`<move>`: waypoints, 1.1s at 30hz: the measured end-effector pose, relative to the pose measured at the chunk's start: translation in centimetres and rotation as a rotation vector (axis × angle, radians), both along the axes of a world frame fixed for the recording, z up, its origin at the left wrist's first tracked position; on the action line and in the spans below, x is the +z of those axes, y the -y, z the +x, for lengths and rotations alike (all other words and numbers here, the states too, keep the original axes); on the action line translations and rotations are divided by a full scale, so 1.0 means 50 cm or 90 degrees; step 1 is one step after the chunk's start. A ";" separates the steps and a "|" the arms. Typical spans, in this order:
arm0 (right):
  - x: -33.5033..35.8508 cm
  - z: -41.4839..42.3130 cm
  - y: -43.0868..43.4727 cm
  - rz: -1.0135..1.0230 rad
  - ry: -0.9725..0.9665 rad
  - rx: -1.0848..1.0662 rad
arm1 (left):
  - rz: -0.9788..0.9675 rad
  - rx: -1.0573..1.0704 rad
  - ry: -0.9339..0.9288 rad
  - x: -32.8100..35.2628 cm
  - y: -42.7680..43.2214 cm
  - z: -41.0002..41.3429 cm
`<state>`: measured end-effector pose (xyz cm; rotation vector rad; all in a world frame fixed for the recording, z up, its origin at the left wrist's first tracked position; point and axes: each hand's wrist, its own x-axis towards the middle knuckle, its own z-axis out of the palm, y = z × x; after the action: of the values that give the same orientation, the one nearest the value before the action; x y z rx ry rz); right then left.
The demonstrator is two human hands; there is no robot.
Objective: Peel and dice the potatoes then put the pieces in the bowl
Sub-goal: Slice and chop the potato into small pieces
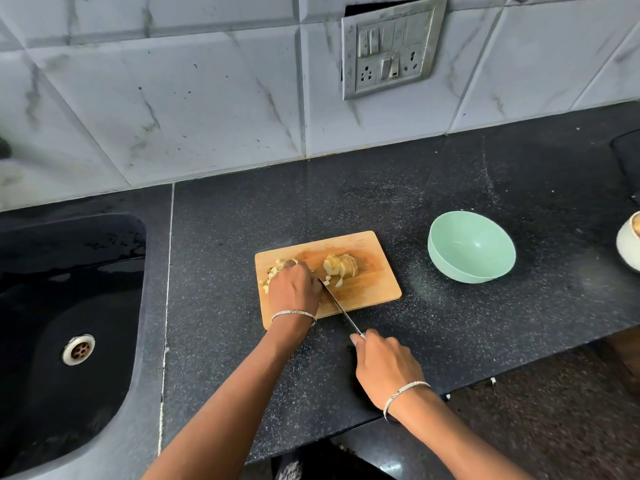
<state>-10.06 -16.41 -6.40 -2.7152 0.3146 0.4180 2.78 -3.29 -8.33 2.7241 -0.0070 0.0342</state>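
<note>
A wooden cutting board [374, 289] lies on the dark counter. A peeled, sliced potato half [341, 265] sits near the board's middle. Small diced pieces [273, 271] lie at the board's left, partly hidden under my left hand [293, 287], which rests curled over them; what its fingers hold is hidden. My right hand [384, 365] grips the handle of a knife [341, 308], whose blade slants up across the board's front edge to a point beside my left hand. A mint green bowl [498, 268] stands empty to the right of the board.
A black sink [69, 306] with a metal drain fills the left. A white cup [628, 247] stands at the right edge, with a dark object behind it. The tiled wall carries a switch plate [389, 46]. The counter's front edge runs just below my right hand.
</note>
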 end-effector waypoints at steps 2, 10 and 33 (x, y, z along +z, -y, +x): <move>0.008 -0.010 0.011 -0.001 0.019 -0.001 | -0.014 0.000 0.008 0.000 -0.001 -0.004; 0.003 0.002 0.026 -0.087 0.073 0.008 | -0.087 0.005 0.029 0.012 0.006 -0.013; -0.003 0.000 0.066 0.042 0.120 -0.015 | -0.054 -0.034 0.033 -0.020 0.055 -0.022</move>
<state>-10.08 -19.72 -6.55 -2.6588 0.2747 0.1599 1.69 -6.06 -9.31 2.6367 -0.0904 0.0889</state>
